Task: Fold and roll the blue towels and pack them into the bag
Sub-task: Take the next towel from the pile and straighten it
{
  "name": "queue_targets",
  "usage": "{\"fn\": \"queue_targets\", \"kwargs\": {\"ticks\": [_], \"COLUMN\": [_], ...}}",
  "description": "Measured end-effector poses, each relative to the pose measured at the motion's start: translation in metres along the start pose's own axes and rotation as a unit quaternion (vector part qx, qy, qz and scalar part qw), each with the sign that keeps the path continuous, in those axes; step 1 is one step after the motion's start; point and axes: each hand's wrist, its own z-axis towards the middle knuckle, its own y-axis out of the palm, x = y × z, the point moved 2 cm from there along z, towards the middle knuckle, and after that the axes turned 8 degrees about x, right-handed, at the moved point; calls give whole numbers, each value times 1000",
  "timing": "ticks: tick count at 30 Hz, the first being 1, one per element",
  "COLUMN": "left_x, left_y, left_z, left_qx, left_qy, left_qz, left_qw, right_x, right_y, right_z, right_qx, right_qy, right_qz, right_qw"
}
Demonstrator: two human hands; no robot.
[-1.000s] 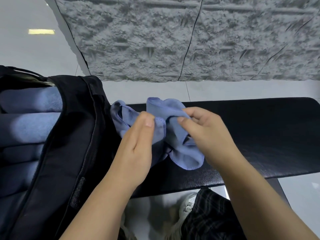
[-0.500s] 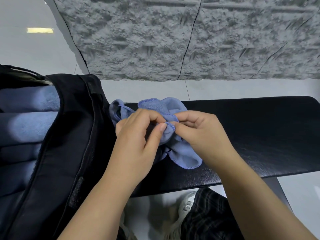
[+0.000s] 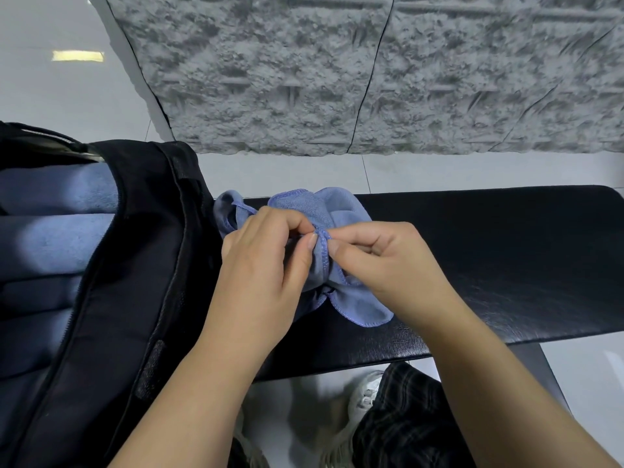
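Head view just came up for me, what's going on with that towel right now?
A person is working a crumpled blue towel on the black bench. The left hand and right hand both pinch its stitched hem, close together, as if finding an edge to start a fold. It is not yet folded or rolled. The open black bag stands at the left, with several rolled towels already inside.

Black padded bench (image 3: 489, 265) before a rough grey wall panel (image 3: 337, 72); below, plaid trouser leg (image 3: 405, 417), perhaps a white shoe (image 3: 364, 396).
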Motion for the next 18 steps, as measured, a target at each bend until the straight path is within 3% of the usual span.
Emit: {"fn": "queue_targets", "kwargs": {"ticks": [4, 9, 13, 18], "left_x": [0, 2, 13, 26], "left_y": [2, 0, -12, -38], "left_z": [0, 2, 8, 8], "left_qx": [-13, -35, -46, -25], "left_qy": [-19, -84, -84, -65], "left_qz": [-9, -61, -23, 52], "left_qw": [1000, 994, 995, 996], "right_x": [3, 2, -14, -32], "right_y": [4, 3, 12, 15], "right_z": [0, 5, -2, -15], "right_qx": [-21, -13, -28, 70], "right_qy": [27, -5, -40, -80], "right_qz": [43, -38, -65, -90], "right_qw": [999, 999, 997, 990]}}
